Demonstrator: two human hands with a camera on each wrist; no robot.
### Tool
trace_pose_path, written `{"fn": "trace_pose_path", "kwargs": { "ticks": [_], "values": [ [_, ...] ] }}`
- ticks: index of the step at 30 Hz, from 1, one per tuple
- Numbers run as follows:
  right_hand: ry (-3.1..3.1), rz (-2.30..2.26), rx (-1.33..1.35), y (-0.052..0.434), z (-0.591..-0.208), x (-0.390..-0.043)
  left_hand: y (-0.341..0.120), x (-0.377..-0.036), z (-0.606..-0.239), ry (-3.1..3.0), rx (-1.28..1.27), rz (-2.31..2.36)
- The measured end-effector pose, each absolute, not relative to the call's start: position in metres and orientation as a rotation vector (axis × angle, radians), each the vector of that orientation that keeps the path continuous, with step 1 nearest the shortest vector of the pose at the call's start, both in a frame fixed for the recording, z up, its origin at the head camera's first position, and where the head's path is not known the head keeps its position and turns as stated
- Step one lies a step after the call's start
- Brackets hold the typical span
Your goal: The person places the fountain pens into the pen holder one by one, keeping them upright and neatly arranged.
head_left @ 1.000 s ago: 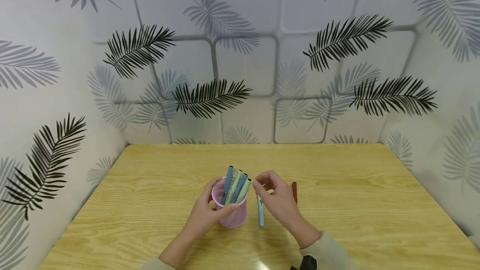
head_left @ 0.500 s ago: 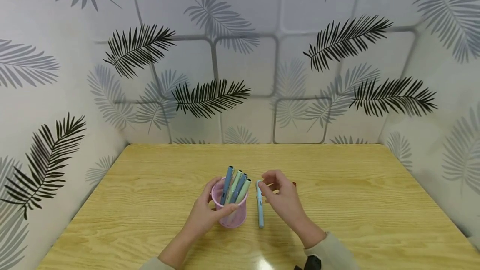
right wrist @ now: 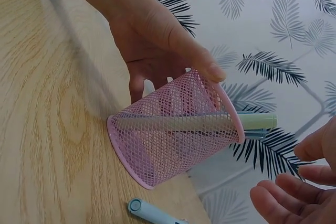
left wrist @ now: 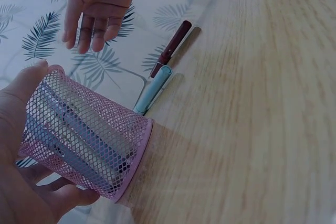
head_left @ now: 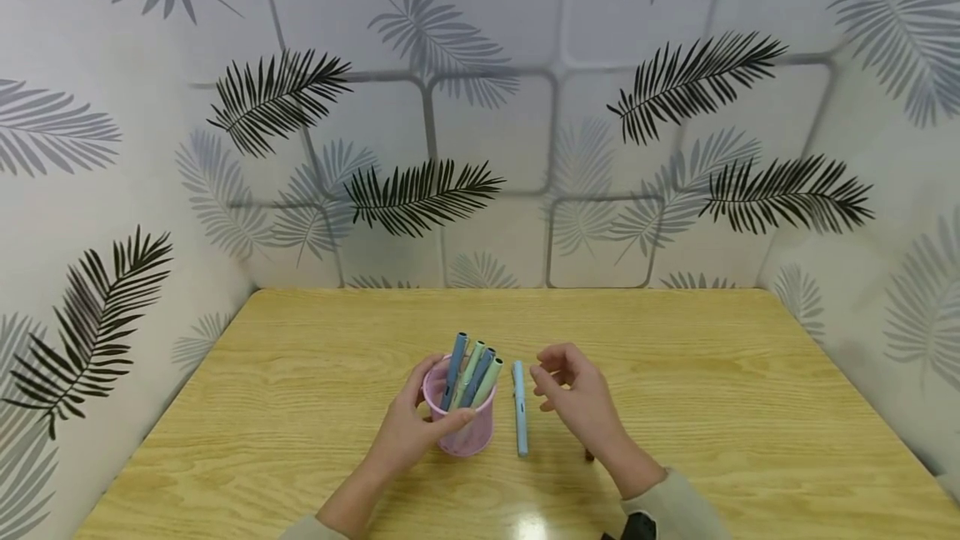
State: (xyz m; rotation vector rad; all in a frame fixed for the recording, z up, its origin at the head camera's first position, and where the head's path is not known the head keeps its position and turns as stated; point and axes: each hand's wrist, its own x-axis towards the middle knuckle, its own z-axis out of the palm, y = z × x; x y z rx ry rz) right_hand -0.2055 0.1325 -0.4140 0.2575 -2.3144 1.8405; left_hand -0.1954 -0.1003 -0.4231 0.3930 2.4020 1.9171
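Note:
My left hand (head_left: 408, 423) grips a pink mesh pen holder (head_left: 471, 437), thumb over the near side of its rim and fingers round the far side. Several capped pens in blue and pale green (head_left: 468, 373) lean inside it. My right hand (head_left: 581, 394) is held above the table with loosely bent fingers and nothing in them. Just left of it a light blue pen (head_left: 521, 411) lies on the table, apart from the fingers. A dark red pen (left wrist: 172, 48) shows whole in the left wrist view; in the head view the right hand hides most of it.
The wooden table (head_left: 315, 357) runs back to a wall (head_left: 495, 132) covered in leaf-patterned sheeting, which also stands at both sides. A dark band (head_left: 640, 526) sits at the right sleeve's cuff.
My right hand has drawn away from the pen holder to the right, uncovering the light blue pen and covering more of the red one. The left hand and holder stay put.

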Motion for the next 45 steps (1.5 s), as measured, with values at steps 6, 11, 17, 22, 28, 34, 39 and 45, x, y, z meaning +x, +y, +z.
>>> {"fn": "trace_pose_path", "kwargs": {
  "ticks": [6,11,17,22,28,34,39,45],
  "values": [
    [-2.326,1.873,0.23,0.138,-0.418,-0.204,-0.1,-0.195,-0.422,2.406,0.392,1.915],
    [-2.339,1.89,0.21,0.143,-0.421,-0.204,-0.099,-0.195,-0.421,2.409,0.389,1.909],
    [-2.334,1.888,0.169,0.153,-0.422,-0.204,-0.1,-0.206,-0.442,2.424,0.395,1.93],
    [-2.354,1.857,0.126,0.162,-0.424,-0.206,-0.101,-0.212,-0.452,2.428,0.403,1.934],
    [-2.418,1.844,0.041,0.172,-0.426,-0.209,-0.1,-0.212,-0.453,2.434,0.395,1.928],
    [-2.472,1.759,-0.014,0.178,-0.429,-0.211,-0.098,-0.211,-0.453,2.45,0.381,1.919],
    [-2.533,1.634,-0.045,0.18,-0.432,-0.214,-0.098,-0.211,-0.453,2.456,0.372,1.91],
    [-2.654,1.354,-0.03,0.182,-0.437,-0.219,-0.101,-0.211,-0.452,2.477,0.364,1.901]
  ]
}}
